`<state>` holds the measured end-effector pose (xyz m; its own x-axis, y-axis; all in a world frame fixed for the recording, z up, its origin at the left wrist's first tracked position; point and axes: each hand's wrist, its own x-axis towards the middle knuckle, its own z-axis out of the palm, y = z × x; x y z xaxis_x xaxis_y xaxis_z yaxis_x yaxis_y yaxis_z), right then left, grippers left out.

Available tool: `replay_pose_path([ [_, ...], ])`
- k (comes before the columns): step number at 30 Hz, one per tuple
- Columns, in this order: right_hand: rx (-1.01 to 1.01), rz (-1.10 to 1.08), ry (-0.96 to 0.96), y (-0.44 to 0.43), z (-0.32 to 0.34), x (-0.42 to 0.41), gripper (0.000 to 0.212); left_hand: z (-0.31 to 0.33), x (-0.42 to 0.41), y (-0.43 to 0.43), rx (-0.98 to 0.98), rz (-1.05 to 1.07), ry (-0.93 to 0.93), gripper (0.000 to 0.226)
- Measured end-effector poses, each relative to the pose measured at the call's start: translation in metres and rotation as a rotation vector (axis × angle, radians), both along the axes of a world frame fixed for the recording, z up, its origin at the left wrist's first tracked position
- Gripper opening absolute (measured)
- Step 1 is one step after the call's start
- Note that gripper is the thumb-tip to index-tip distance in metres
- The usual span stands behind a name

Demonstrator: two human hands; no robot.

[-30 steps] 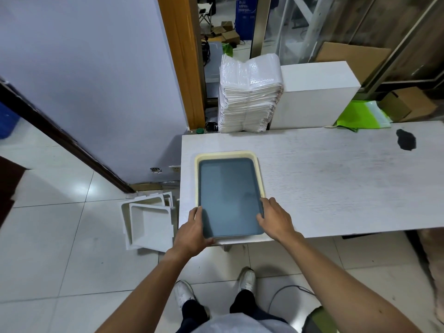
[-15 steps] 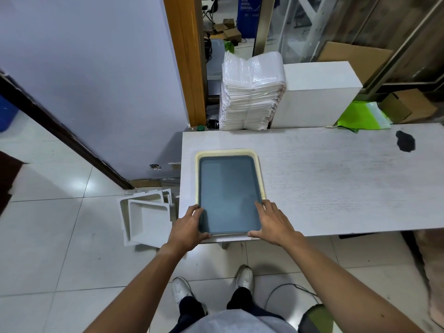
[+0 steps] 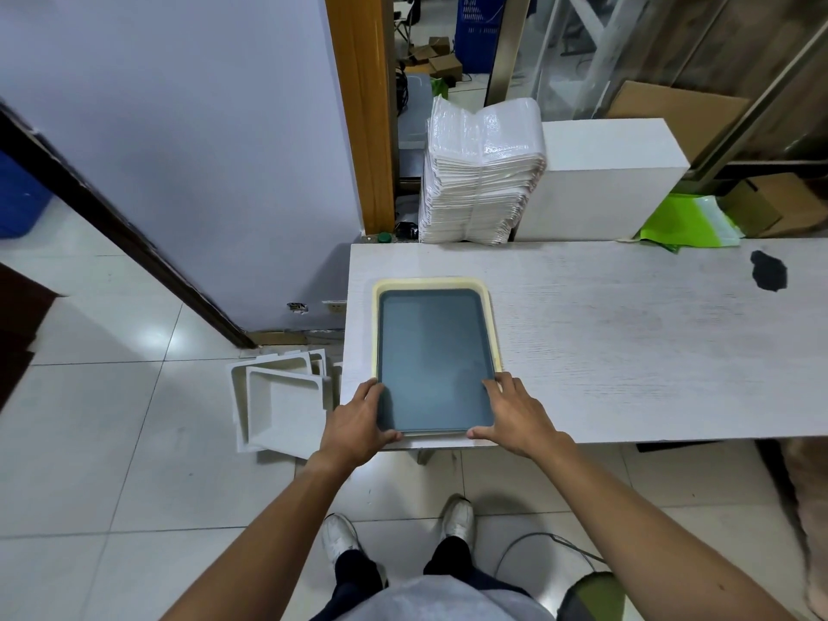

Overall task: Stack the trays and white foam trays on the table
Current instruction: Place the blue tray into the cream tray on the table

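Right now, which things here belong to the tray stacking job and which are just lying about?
Job: grey tray, cream tray under it, foam trays on the floor, both hands.
Lying about: bag stack, white box, green bag, cardboard boxes.

A tall pile of white bags wrapped in clear plastic stands past the far edge of the white wooden surface. A big white box stands just beside the pile, on its right. A bright green plastic bag lies to the right of the box, and a small brown cardboard box sits next to the bag. A black blotch marks the surface near its far right end. A tall orange wooden post stands to the left of the pile, next to a pale purple wall. A small green round cap lies at the foot of the post. The floor has shiny white tiles
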<state>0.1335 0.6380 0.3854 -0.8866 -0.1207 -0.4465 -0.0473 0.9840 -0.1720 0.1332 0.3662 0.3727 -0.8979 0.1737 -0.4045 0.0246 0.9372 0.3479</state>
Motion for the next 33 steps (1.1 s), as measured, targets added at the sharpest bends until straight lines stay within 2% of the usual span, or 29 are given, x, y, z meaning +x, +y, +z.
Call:
replay_pose_path([
  [8, -0.050, -0.066, 0.013, -0.002, 0.004, -0.013, 0.087, -0.004, -0.005, 0.000, 0.010, 0.021, -0.027, 0.094],
  [15, -0.052, -0.006, -0.071, 0.003, 0.005, -0.020, 0.110, -0.003, -0.016, 0.007, 0.005, 0.042, -0.064, 0.086],
  [27, -0.066, 0.043, -0.026, 0.010, -0.005, -0.038, 0.092, -0.001, -0.033, 0.002, 0.015, 0.057, -0.071, 0.089],
  [30, -0.082, 0.037, -0.033, 0.010, -0.004, -0.037, 0.094, -0.002, -0.033, 0.001, 0.054, 0.081, -0.068, 0.095],
  [33, -0.158, -0.061, -0.049, 0.008, 0.000, -0.039, 0.096, -0.001, -0.033, -0.003, 0.117, 0.117, -0.093, 0.106],
])
